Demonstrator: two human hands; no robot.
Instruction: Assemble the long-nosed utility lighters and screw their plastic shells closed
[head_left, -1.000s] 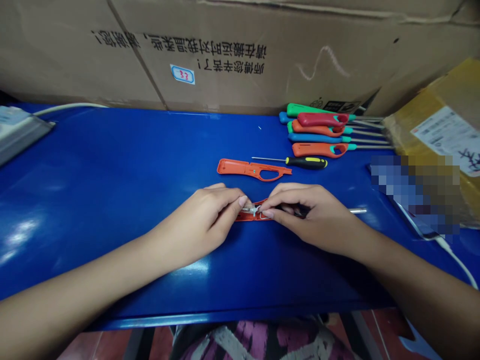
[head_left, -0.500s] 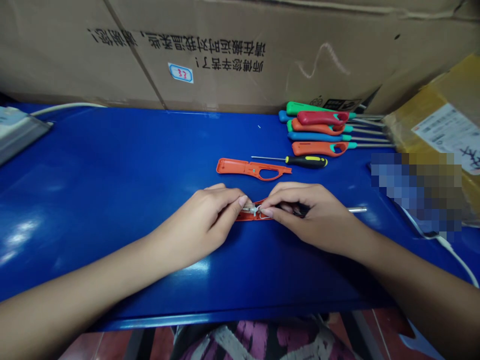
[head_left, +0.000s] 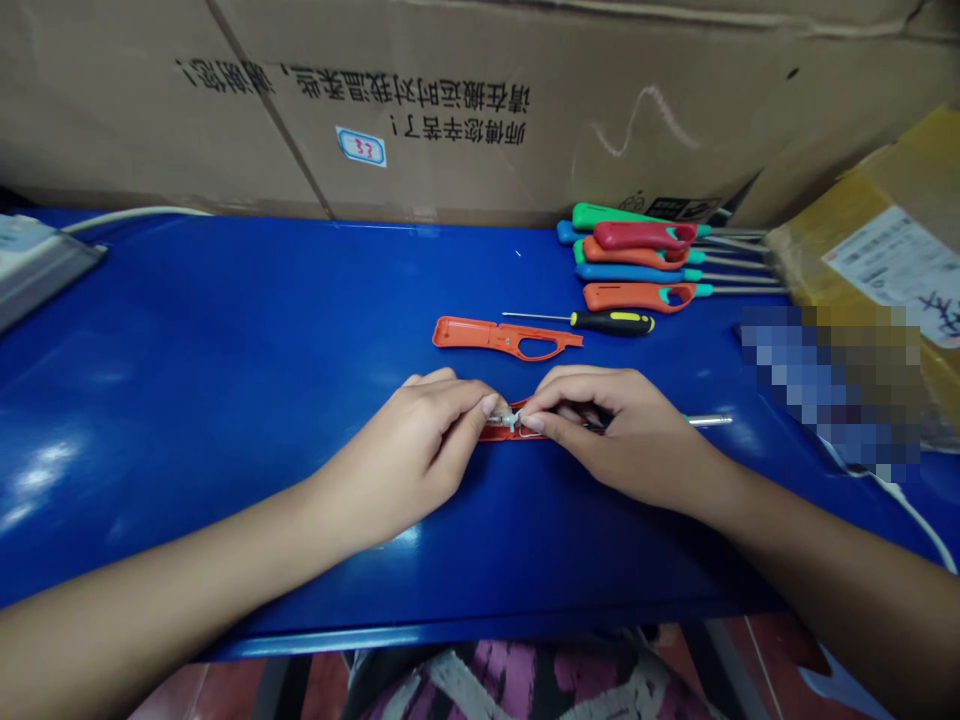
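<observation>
An orange lighter half-shell [head_left: 495,434] lies on the blue table between my hands, its inner side up. In its left part sits a clear fuel tank [head_left: 499,419] with a pale fitting at its end. My left hand [head_left: 427,445] is closed, thumb and forefinger pinching the tank. The fingers of my right hand [head_left: 626,415] are pinched at the fitting, beside a thin pale wire [head_left: 531,434]; what exactly they grip is hidden. A metal lighter tube [head_left: 711,420] sticks out to the right from behind my right hand.
Behind my hands lie the other orange half-shell [head_left: 480,335] and a black-and-yellow screwdriver [head_left: 611,322]. Several long-necked lighters [head_left: 637,296] are piled back right, near a yellow package [head_left: 862,240]. A cardboard box [head_left: 450,180] borders the rear. A blurred-out object [head_left: 832,390] lies right.
Both hands stay nearly in place over the half-shell. My left hand has shifted very slightly; the grips look the same.
</observation>
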